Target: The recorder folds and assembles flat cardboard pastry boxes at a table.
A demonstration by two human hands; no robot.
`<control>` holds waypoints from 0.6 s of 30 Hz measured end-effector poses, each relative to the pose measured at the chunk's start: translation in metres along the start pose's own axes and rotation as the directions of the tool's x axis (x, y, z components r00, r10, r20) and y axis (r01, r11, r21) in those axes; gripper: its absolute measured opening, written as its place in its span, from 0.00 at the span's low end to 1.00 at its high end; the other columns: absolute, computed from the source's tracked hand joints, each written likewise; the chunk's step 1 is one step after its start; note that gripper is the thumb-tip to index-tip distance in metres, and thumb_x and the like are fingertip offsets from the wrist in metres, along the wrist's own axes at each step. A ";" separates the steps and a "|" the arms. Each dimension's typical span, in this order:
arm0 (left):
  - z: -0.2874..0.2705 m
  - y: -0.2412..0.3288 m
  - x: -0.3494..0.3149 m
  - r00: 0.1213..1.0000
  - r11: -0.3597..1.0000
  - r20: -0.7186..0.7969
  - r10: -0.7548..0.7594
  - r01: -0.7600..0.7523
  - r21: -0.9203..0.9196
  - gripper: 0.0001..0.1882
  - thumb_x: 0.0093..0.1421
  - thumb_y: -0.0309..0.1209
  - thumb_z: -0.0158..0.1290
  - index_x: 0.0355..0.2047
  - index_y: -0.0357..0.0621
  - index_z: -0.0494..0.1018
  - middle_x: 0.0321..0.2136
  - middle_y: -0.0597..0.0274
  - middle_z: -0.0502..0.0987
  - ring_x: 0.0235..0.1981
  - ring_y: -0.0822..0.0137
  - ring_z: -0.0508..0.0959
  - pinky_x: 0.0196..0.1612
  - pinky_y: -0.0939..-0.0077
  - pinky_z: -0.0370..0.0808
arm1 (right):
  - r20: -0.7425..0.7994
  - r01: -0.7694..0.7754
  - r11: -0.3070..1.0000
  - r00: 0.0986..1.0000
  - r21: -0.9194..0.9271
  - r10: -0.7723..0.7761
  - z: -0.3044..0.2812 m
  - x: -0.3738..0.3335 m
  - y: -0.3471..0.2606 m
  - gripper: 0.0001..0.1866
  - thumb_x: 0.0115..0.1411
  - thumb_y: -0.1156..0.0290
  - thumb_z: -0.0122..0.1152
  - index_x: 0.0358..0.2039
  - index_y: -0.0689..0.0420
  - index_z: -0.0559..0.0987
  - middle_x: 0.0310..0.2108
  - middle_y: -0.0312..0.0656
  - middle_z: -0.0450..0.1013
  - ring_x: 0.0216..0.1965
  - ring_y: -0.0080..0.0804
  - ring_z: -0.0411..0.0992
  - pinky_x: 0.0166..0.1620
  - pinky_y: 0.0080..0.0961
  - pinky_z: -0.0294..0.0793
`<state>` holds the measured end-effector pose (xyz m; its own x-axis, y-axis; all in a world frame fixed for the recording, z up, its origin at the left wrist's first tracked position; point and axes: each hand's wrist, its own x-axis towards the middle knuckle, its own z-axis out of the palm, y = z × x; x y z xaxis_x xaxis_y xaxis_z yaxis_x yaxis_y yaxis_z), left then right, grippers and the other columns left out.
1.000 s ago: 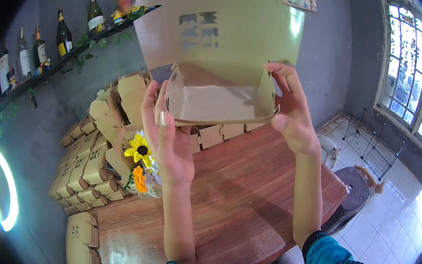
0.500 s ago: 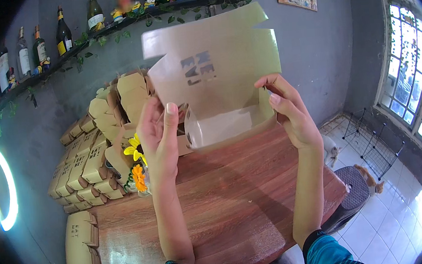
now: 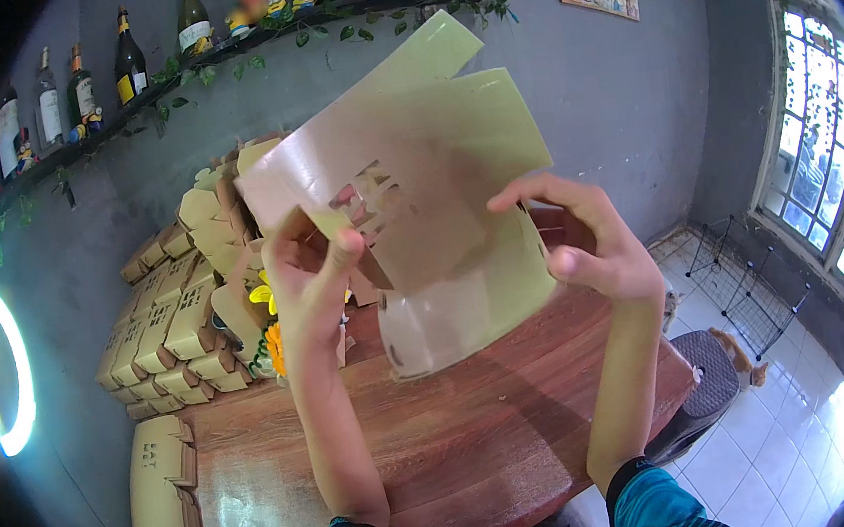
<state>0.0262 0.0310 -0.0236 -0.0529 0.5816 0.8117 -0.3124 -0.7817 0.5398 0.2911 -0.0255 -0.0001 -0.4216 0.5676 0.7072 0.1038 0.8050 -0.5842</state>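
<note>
Above the table I hold a partly folded cardboard food box, its pale inner side toward me. Cut-out lettering pierces its big upper panel, which stands tilted, and a lower panel hangs beneath. My left hand pinches the box's left edge between thumb and fingers. On the other side, my right hand curls round the right edge, the index finger reaching onto the panel and the thumb beside the fold. Some right fingers are partly hidden behind the cardboard.
Folded brown boxes are piled at the table's left back, near yellow and orange artificial flowers. Flat box blanks lie stacked at the near left of the wooden table. A dark stool stands right, near a wire rack.
The box's upper panel has tilted, its left side dropping, and the lower panel has swung down toward me. My right fingers have spread and shifted along the right edge.
</note>
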 end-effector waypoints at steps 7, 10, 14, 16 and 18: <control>0.000 0.004 0.001 0.994 0.996 -0.113 0.007 0.002 0.084 0.16 0.55 0.36 0.69 0.33 0.33 0.80 0.25 0.68 0.79 0.27 0.80 0.74 0.32 0.83 0.71 | 0.024 0.190 0.812 0.970 0.552 -0.243 -0.028 -0.024 0.031 0.35 0.68 0.38 0.41 0.46 0.64 0.74 0.55 0.65 0.69 0.51 0.49 0.76 0.47 0.41 0.79; -0.002 0.005 0.001 0.998 0.994 -0.039 -0.049 0.052 0.097 0.14 0.55 0.34 0.68 0.31 0.33 0.80 0.23 0.68 0.79 0.26 0.80 0.74 0.31 0.83 0.71 | -0.073 0.186 0.667 0.978 0.721 -0.193 -0.038 -0.022 0.030 0.34 0.69 0.40 0.40 0.48 0.63 0.71 0.59 0.65 0.66 0.50 0.51 0.76 0.44 0.42 0.80; 0.006 0.006 -0.002 0.997 0.989 0.030 -0.068 0.063 0.137 0.16 0.62 0.38 0.61 0.37 0.34 0.76 0.27 0.71 0.76 0.29 0.81 0.71 0.36 0.83 0.70 | -0.271 0.048 0.947 0.962 0.317 0.042 0.008 -0.009 -0.004 0.37 0.66 0.41 0.50 0.59 0.62 0.67 0.57 0.50 0.69 0.54 0.36 0.73 0.52 0.30 0.74; 0.014 0.004 -0.002 0.991 0.979 0.052 -0.124 0.114 0.170 0.17 0.65 0.40 0.58 0.40 0.35 0.74 0.29 0.72 0.75 0.31 0.81 0.70 0.38 0.83 0.70 | -0.171 0.037 0.961 0.985 0.276 0.011 0.009 -0.005 -0.006 0.37 0.65 0.45 0.55 0.62 0.63 0.64 0.54 0.43 0.70 0.54 0.28 0.68 0.55 0.23 0.68; 0.024 0.002 -0.004 0.996 0.978 0.071 -0.062 0.046 0.201 0.17 0.70 0.41 0.51 0.46 0.38 0.69 0.34 0.72 0.72 0.36 0.80 0.68 0.43 0.82 0.68 | -0.235 -0.050 0.998 0.971 -0.038 0.040 0.023 -0.005 -0.016 0.34 0.67 0.49 0.54 0.62 0.63 0.66 0.52 0.41 0.70 0.53 0.26 0.67 0.56 0.23 0.65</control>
<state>0.0482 0.0215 -0.0203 0.0338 0.6113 0.7907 -0.1174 -0.7833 0.6105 0.2711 -0.0452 -0.0039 -0.1935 0.6241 0.7570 0.1593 0.7813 -0.6034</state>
